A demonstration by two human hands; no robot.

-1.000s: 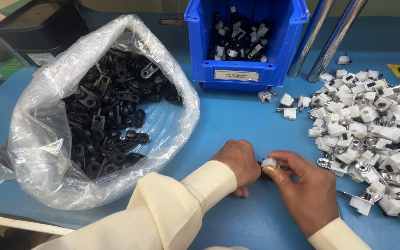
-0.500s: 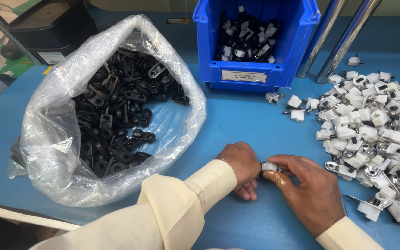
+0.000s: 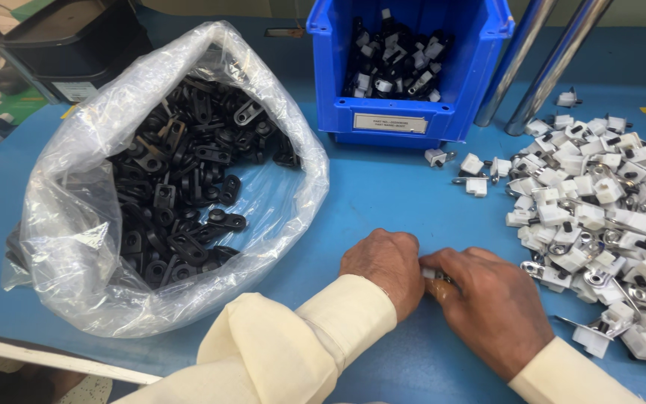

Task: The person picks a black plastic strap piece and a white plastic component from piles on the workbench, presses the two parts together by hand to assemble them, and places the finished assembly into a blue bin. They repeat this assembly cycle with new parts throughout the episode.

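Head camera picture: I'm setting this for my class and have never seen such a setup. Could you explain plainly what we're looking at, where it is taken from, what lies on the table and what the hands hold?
The picture comes from a camera worn on a person's head, looking down at their own two bare hands; there is no machine. The left hand and right hand meet over a blue table and pinch a small white part between them, mostly hidden by the fingers. To the left lies an open clear plastic bag of black parts. At the back stands a blue bin holding mixed black and white pieces. On the right is a loose pile of white parts with metal tabs. Two shiny metal poles rise behind that pile.
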